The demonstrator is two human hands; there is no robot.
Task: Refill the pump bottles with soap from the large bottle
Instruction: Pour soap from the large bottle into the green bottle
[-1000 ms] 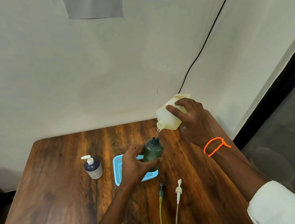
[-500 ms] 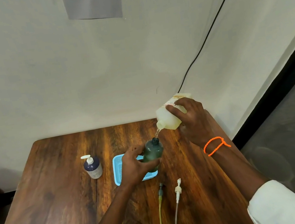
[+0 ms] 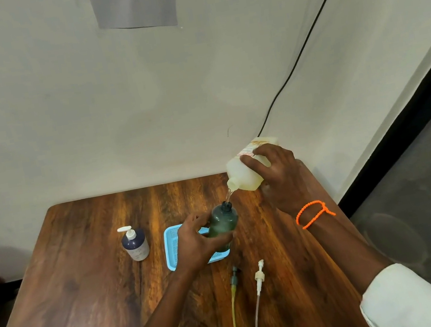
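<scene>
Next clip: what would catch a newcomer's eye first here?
The right hand tips the large pale bottle over the table's far right corner, a thin stream running into the green bottle that the left hand grips over the blue tray. Two loose pumps lie nearer the person.

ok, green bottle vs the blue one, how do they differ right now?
The green bottle has no pump; the blue bottle still has its white one. The left hand grips the green bottle over the tray; the blue bottle stands untouched. Only the green bottle is taking soap. Both stand upright.
</scene>
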